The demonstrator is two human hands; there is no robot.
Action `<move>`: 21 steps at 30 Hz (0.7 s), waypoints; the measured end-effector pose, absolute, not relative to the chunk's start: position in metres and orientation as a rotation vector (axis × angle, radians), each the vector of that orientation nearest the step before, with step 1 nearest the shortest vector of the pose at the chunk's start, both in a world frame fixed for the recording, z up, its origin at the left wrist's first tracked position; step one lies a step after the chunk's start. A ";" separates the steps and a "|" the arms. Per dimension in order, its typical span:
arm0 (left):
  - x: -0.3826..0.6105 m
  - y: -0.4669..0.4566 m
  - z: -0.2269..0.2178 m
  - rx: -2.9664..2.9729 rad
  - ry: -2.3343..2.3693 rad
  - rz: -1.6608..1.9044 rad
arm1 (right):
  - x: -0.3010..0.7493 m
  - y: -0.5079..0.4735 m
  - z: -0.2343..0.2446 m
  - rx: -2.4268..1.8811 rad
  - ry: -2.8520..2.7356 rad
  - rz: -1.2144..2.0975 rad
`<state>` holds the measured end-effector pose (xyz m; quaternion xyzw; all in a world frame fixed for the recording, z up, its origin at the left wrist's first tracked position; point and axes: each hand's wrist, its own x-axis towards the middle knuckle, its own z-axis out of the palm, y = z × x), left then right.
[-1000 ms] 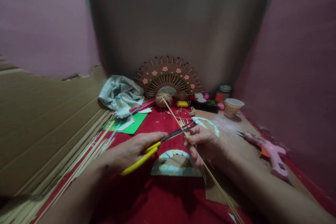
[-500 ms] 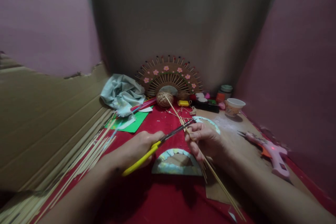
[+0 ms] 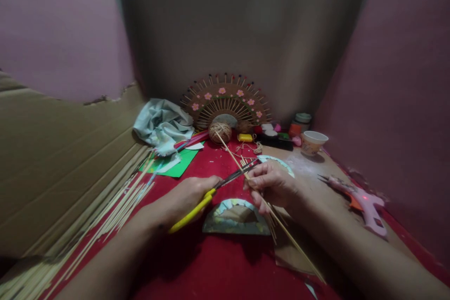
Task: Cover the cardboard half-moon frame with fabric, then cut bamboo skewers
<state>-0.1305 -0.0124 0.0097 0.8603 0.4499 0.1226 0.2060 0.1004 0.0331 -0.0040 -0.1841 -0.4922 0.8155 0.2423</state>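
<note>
My left hand (image 3: 197, 194) is wrapped around the yellow handles of a pair of scissors (image 3: 192, 213). Their dark blades slant up to the right and cross a thin bamboo stick (image 3: 228, 151), just above my right fingertips. Whether the blades are parted is hard to make out. My right hand (image 3: 272, 183) pinches that stick, which runs from near the twine ball down to the lower right. Several shorter sticks (image 3: 272, 228) stick out below the same hand. Beneath my hands lies a half-ring piece (image 3: 235, 228) covered in pale patterned material.
A decorated stick fan (image 3: 222, 91) stands at the back behind a ball of twine (image 3: 220, 132). Long sticks (image 3: 116, 211) and crumpled cloth (image 3: 161, 124) lie left. At right are a pink glue gun (image 3: 367, 206), a paper cup (image 3: 314, 144) and cardboard (image 3: 295, 255).
The stick in my right hand has shifted slightly up and to the left. The scissors' yellow handles have moved a little to the right and look closer together.
</note>
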 end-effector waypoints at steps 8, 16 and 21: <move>-0.135 -0.009 0.008 2.405 1.242 0.296 | 0.101 0.036 -0.004 -0.502 -1.350 2.290; -0.143 -0.002 0.005 1.920 1.192 0.538 | 0.106 0.062 0.008 -1.014 -1.311 1.705; -0.145 -0.002 0.000 1.831 1.219 0.578 | 0.097 0.079 0.008 -1.272 -1.417 1.216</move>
